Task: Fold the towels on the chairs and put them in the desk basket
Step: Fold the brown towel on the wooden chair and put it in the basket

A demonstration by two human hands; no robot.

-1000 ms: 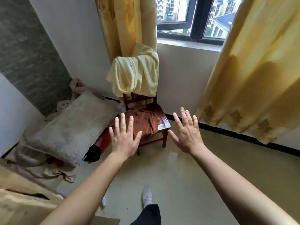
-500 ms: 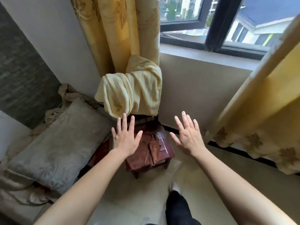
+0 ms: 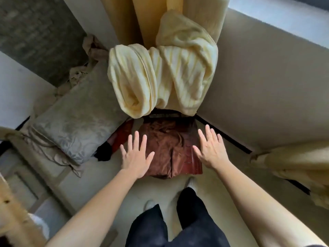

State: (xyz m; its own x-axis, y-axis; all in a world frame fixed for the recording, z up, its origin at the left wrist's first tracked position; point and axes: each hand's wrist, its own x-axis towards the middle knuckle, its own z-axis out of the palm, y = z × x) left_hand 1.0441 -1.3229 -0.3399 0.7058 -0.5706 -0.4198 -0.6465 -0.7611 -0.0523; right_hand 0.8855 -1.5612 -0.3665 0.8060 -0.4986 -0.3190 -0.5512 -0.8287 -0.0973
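Both hands are out in front, palms down, fingers spread wide, and neither grip holds anything! The left hand hovers over the near left corner of the chair, its fingers reaching over the edge of the brown towel. The right hand sits at the chair's right edge, fingertips over the wooden seat, just beside that same towel. Whether either palm actually touches the cloth, I cannot tell.

The brown towel lies crumpled across the seat, hanging over the front edge. Above it, the yellow towel is bunched in thick rolls over the chair back, right against the yellow curtain.

To the left, a grey cushion leans near the chair. Below, the person's 2 dark trouser legs and pale shoes stand on the floor, close to the seat.
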